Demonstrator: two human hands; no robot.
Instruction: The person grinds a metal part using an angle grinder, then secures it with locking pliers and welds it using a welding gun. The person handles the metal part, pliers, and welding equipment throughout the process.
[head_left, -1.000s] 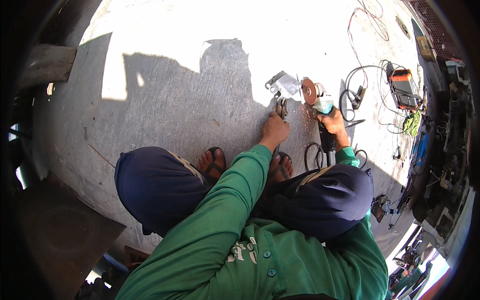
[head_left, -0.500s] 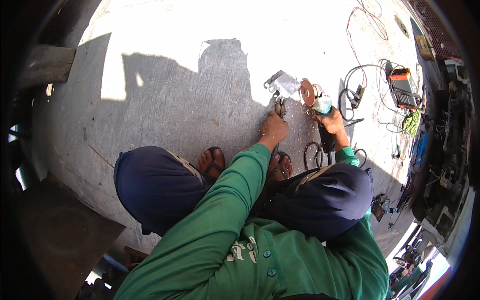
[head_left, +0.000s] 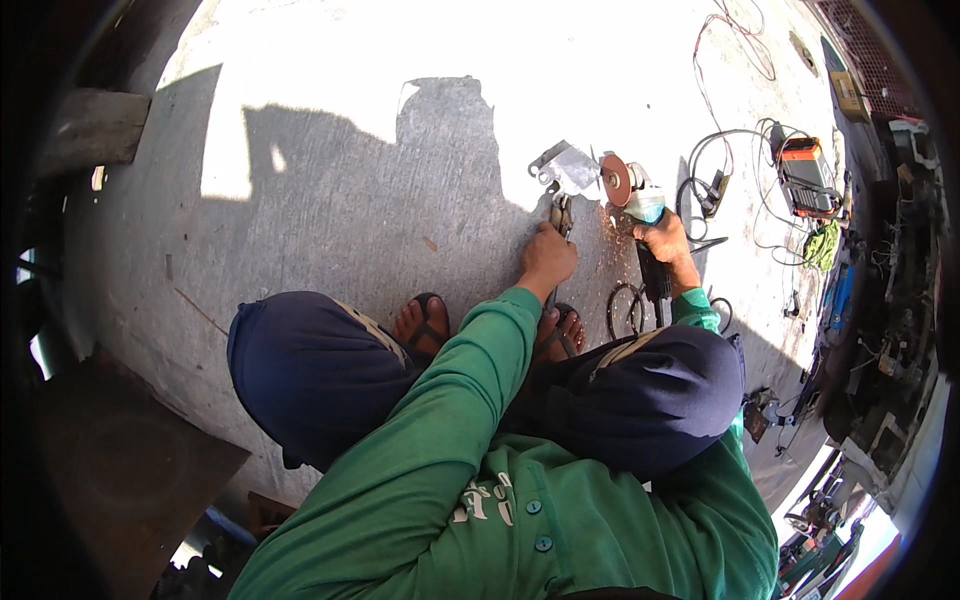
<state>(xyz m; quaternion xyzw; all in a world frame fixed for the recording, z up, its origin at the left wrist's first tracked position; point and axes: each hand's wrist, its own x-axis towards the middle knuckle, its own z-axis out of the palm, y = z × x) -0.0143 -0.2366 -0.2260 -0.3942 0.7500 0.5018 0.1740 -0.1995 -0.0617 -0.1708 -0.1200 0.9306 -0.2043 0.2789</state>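
Observation:
My left hand (head_left: 548, 257) is closed round metal pliers (head_left: 560, 213), which hold a shiny bent metal plate (head_left: 572, 168) at its lower side. In my right hand (head_left: 666, 242) is an angle grinder (head_left: 645, 203), gripped by its body. The grinder's reddish disc (head_left: 614, 178) is at the right edge of the plate, and orange sparks fly down from there toward my feet. My feet (head_left: 425, 322) in sandals are on the concrete between my bent knees, below the work.
To the right lie cables (head_left: 700, 170), an orange-and-black machine (head_left: 808, 175), a green cloth (head_left: 822, 243), a cardboard box (head_left: 850, 95) and assorted metal parts (head_left: 885, 330). A wooden block (head_left: 95, 127) is at the upper left, a rusty metal plate (head_left: 130, 440) at the lower left.
My hands, the plate and the grinder have shifted very slightly left and up. The scatter of sparks below the disc differs from frame to frame.

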